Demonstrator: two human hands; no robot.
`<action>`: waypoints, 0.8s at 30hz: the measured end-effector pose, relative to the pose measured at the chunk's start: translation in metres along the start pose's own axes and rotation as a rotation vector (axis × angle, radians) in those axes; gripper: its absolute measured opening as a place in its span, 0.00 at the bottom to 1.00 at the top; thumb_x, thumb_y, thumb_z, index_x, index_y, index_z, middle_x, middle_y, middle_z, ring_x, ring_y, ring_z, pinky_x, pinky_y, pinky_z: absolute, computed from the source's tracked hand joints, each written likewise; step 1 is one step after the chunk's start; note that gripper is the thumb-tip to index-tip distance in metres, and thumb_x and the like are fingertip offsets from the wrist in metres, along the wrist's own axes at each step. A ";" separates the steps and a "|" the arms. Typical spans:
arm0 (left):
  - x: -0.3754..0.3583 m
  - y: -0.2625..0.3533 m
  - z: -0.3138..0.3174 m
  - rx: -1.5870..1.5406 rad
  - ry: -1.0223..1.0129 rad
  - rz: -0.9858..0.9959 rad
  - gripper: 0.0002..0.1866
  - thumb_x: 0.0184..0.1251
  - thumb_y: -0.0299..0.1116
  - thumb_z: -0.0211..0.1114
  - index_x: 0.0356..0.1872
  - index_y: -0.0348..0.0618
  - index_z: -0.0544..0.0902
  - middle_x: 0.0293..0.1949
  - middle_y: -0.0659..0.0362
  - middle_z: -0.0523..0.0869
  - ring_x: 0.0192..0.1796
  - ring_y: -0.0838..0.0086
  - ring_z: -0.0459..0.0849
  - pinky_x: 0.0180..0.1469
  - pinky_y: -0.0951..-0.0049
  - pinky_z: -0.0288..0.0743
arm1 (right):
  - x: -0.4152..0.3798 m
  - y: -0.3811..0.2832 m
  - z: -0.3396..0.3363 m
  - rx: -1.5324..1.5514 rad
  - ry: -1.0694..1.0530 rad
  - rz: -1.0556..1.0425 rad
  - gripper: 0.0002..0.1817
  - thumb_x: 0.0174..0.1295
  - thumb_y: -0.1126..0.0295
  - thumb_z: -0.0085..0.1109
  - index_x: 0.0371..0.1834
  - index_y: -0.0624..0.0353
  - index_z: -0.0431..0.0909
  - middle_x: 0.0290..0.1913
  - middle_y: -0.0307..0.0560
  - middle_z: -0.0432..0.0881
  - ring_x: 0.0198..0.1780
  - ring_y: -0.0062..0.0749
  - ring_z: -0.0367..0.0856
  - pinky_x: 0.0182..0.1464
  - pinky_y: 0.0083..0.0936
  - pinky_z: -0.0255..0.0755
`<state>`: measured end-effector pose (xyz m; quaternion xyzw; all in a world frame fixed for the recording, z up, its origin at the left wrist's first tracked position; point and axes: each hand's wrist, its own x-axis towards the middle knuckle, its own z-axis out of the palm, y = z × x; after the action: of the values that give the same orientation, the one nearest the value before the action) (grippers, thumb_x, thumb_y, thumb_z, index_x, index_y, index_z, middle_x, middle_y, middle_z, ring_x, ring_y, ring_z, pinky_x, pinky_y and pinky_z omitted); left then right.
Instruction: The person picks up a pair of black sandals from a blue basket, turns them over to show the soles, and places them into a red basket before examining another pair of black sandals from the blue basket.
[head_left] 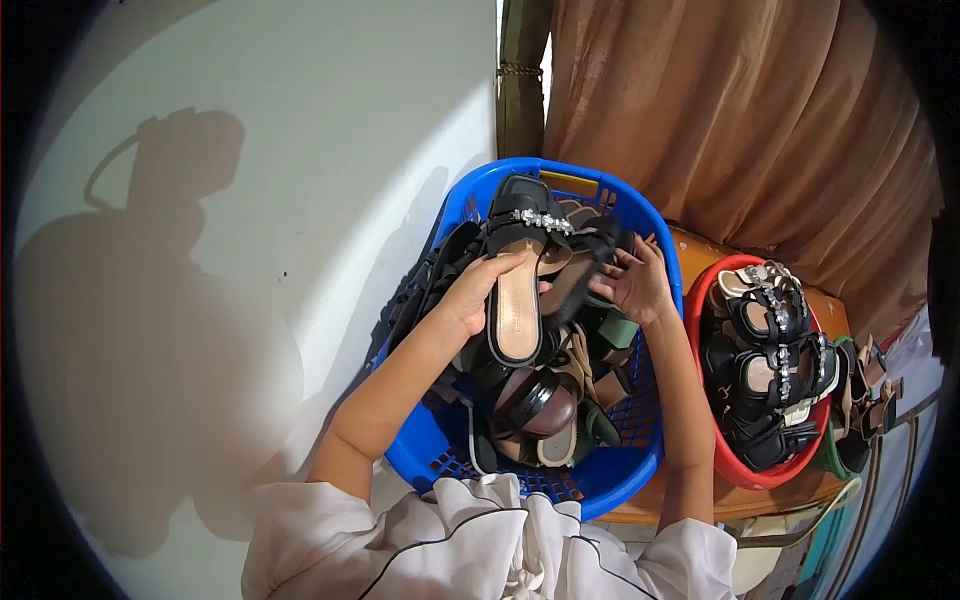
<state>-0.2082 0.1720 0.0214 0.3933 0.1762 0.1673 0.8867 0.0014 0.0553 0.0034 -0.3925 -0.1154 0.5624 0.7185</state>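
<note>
Head view: left hand [478, 290] is closed around a black jewelled sandal [520, 270], held above the blue basket [610, 470] of mixed footwear. Right hand [632, 282], fingers curled, grips a second black sandal [590, 262] just beside it. Recommended: keep soles aligned and straps clear of the heap below while comparing the pair.

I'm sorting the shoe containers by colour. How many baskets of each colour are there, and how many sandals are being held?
Blue basket: 1
Red basket: 1
Sandals held up: 2, one in the left hand, one in the right hand
Total: 2 baskets, 2 held sandals
</note>
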 end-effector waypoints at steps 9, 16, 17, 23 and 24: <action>0.006 -0.007 -0.005 -0.008 0.038 -0.046 0.19 0.59 0.36 0.54 0.50 0.39 0.70 0.41 0.52 0.78 0.42 0.65 0.80 0.34 0.67 0.79 | -0.001 0.025 0.014 -0.683 0.296 -0.206 0.37 0.49 0.61 0.61 0.57 0.59 0.50 0.39 0.44 0.67 0.40 0.29 0.73 0.35 0.30 0.78; 0.004 -0.004 -0.002 -0.036 0.011 -0.042 0.16 0.59 0.41 0.55 0.44 0.41 0.73 0.36 0.55 0.79 0.39 0.66 0.81 0.33 0.69 0.77 | 0.016 0.036 -0.005 -0.746 0.299 -0.414 0.39 0.46 0.72 0.60 0.61 0.62 0.48 0.39 0.45 0.72 0.37 0.25 0.74 0.34 0.19 0.73; 0.004 -0.005 -0.002 -0.041 0.008 -0.036 0.17 0.59 0.41 0.56 0.43 0.40 0.75 0.35 0.56 0.80 0.37 0.68 0.81 0.32 0.70 0.77 | 0.018 0.036 -0.008 -0.728 0.276 -0.456 0.40 0.46 0.73 0.59 0.62 0.62 0.48 0.39 0.45 0.72 0.37 0.24 0.74 0.35 0.17 0.71; 0.003 -0.001 -0.004 0.015 0.100 0.101 0.15 0.58 0.41 0.56 0.40 0.40 0.77 0.31 0.58 0.81 0.30 0.75 0.80 0.33 0.74 0.76 | 0.007 0.013 -0.008 -0.450 0.191 -0.582 0.34 0.51 0.82 0.51 0.62 0.66 0.49 0.41 0.45 0.73 0.42 0.24 0.71 0.47 0.18 0.64; 0.002 0.001 -0.004 0.020 0.098 0.130 0.15 0.58 0.41 0.56 0.40 0.40 0.76 0.32 0.58 0.81 0.30 0.75 0.80 0.33 0.74 0.76 | 0.009 0.012 -0.010 -0.474 0.190 -0.620 0.32 0.51 0.82 0.51 0.61 0.67 0.51 0.42 0.45 0.72 0.43 0.24 0.71 0.47 0.18 0.64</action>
<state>-0.2083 0.1761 0.0187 0.4040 0.1950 0.2417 0.8604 0.0020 0.0596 -0.0142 -0.5443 -0.2881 0.2378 0.7511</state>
